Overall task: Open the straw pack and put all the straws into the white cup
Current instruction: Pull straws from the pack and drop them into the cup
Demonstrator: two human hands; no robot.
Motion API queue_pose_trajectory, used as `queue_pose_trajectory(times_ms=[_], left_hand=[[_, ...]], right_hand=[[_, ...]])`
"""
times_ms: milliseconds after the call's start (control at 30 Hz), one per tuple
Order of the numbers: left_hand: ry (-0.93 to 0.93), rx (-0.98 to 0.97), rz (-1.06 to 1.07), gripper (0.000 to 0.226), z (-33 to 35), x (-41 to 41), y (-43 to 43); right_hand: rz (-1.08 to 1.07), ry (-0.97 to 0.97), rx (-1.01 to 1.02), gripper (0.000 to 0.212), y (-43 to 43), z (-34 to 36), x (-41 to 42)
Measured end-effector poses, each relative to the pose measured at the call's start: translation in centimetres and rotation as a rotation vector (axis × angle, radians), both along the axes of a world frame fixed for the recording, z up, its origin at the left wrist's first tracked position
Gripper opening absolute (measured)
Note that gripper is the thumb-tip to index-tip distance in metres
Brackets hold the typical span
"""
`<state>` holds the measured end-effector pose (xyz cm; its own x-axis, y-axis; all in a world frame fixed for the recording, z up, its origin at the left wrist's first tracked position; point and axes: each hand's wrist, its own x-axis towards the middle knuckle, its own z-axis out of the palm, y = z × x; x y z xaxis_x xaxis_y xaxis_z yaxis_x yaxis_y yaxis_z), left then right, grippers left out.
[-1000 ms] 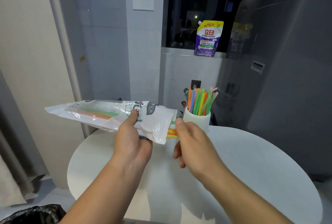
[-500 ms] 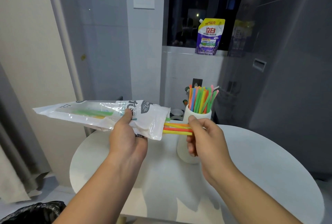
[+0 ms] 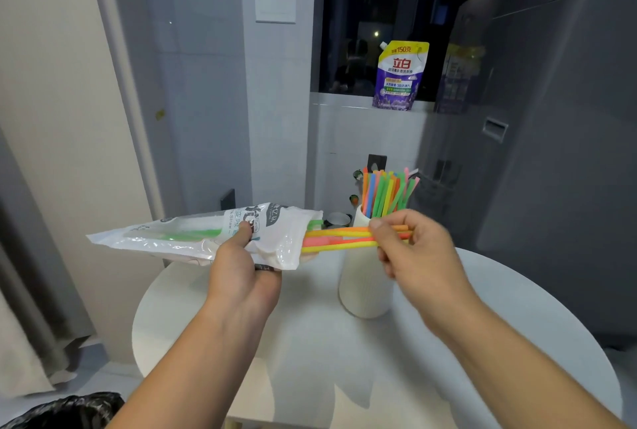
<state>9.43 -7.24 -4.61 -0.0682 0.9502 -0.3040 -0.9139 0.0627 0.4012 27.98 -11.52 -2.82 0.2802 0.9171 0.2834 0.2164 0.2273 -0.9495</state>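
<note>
Many straws [image 3: 386, 191] already stand in the white cup [image 3: 365, 287] on the counter [image 3: 448, 359]. Our left hand [image 3: 241, 277] holds the straw pack [image 3: 206, 235] up in the air, thumb on top, fingers curled under. The pack is open at its right end. Our right hand [image 3: 417, 249] pinches a small bunch [image 3: 337, 239] of orange, pink and yellow straws, partly out of the pack, right by the cup. Some green ones are left inside. We think we are nearly done.

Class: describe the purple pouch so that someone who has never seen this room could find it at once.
Start at the dark window behind the round white table. On its sill stands a purple pouch. Unlike the white cup and straw pack below, it has a yellow top with red lettering.
</note>
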Motion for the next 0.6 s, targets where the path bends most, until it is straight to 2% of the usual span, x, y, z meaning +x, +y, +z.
queue_pose_trajectory(times_ms=[167, 300, 367, 500, 600], left_hand=[[-0.042, -0.048, -0.005, 0.016, -0.3, -0.9, 0.3], [-0.08, -0.052, -0.002, 0.027, -0.2, -1.2, 0.5], [-0.09, -0.06, 0.006, 0.029, -0.1, -1.2, 0.6], [-0.109, -0.063, -0.003, 0.019, -0.3, -1.3, 0.8], [-0.103, -0.07, 0.009, 0.029, -0.5, -1.5, 1.0]], right_hand=[[0.008, -0.278, 0.055, 0.019, 0.5, 4.3, 4.0], [0.028, -0.473, 0.118, 0.019, 0.0, 8.3, 7.1], [0.048, -0.543, 0.155, 0.019, -0.4, 10.2, 8.6], [0.082, -0.638, 0.219, 0.016, -0.5, 13.6, 11.0], [0.084, -0.649, 0.18, 0.038, -0.4, 16.0, 12.8]])
